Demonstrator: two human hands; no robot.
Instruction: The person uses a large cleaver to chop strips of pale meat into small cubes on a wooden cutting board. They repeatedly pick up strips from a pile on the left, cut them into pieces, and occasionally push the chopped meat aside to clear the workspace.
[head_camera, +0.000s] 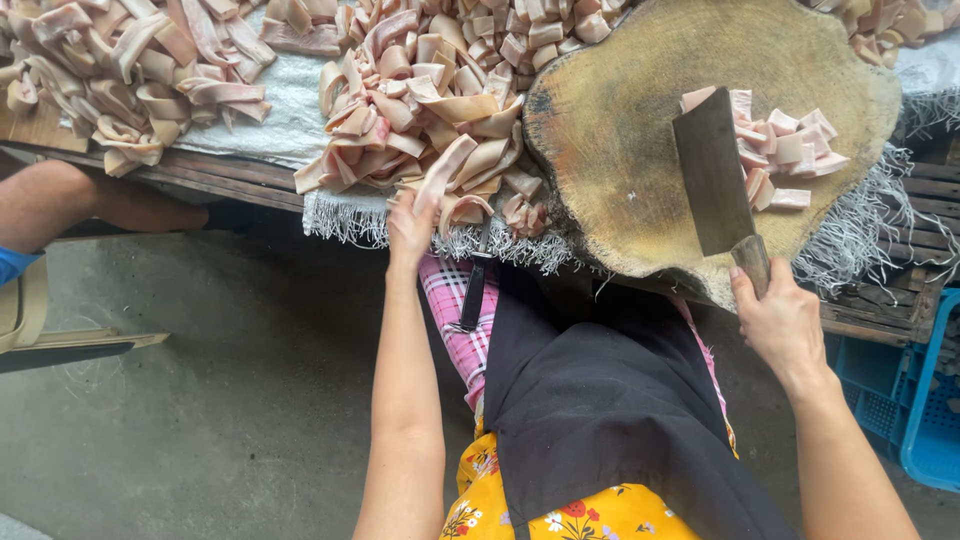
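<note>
Cleaver sat gripped in our right hand on the chopping block; our left hand fingers pinched a pork-skin strip.

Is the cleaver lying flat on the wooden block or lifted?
Cannot tell; the cleaver is over the block, its handle gripped by the right hand.

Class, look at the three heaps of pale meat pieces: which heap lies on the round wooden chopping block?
The small heap of square-cut pieces beside the cleaver held by the right hand. The other two heaps lie off the block, on the table covering.
</note>
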